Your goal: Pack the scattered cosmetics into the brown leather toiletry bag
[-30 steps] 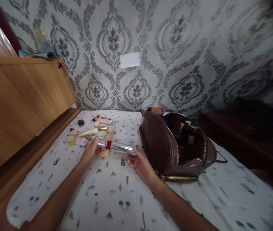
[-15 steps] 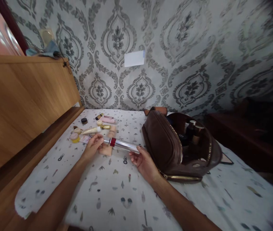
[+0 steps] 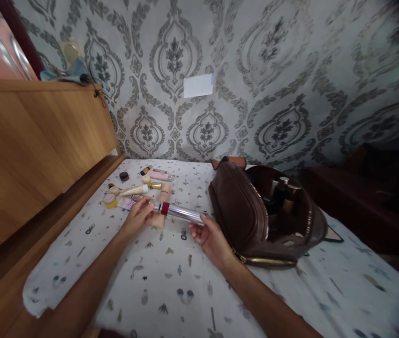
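Note:
A slim silver tube with a red band (image 3: pixel 182 212) is held level between my two hands, above the patterned sheet. My left hand (image 3: pixel 139 217) pinches its left end, beyond the band. The fingers of my right hand (image 3: pixel 210 234) grip the right end, thumb on top. What kind of tube it is I cannot tell. Behind and below its left part lies a peach-coloured tube (image 3: pixel 155 220), partly hidden. Close to my left hand are a cream tube with a white cap (image 3: pixel 134 190) and a small jar with a yellow base (image 3: pixel 109 201).
An open brown cosmetic bag (image 3: pixel 236 202) stands right of my right hand, with several bottles inside. Farther back lie a pink tube (image 3: pixel 160 175), a gold-capped item (image 3: pixel 155 185) and a small dark jar (image 3: pixel 124 176). A wooden panel (image 3: pixel 44 141) borders the left side.
The view has shifted very slightly. My left hand has moved a little to the right along the silver tube's end; my right hand keeps its grip.

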A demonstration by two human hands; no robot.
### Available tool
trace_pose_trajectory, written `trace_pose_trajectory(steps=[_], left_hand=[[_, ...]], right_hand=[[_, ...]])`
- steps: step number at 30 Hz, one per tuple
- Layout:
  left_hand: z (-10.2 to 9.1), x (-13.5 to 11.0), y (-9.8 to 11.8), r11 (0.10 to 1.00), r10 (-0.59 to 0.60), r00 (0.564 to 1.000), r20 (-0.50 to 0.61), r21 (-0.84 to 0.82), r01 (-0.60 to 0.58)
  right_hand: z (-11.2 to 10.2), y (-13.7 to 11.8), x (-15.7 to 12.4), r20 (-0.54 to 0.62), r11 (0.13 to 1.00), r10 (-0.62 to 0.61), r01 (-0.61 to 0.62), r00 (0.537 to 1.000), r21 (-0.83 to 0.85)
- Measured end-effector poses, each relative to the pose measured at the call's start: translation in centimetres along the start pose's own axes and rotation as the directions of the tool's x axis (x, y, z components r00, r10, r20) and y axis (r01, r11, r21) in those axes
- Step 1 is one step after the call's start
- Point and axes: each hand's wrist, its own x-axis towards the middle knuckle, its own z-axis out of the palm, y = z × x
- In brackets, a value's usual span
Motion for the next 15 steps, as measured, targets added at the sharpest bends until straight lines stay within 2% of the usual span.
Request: trace_pose_trajectory(steps=[9, 15], left_hand=[[-0.21, -0.1, -0.2, 0.977, 0.04, 0.994, -0.102, 0.211, -0.018], [-0.77, 0.14, -0.46, 0.972, 0.036, 0.986, -0.165, 0.233, 0.003]], right_hand=[[0.1, 0.08, -0.03, 0.019, 1.0, -0.002, 0.003, 1.0, -0.027], [-0.03, -0.02, -0.03, 0.022, 1.0, -0.005, 0.005, 1.0, -0.018]])
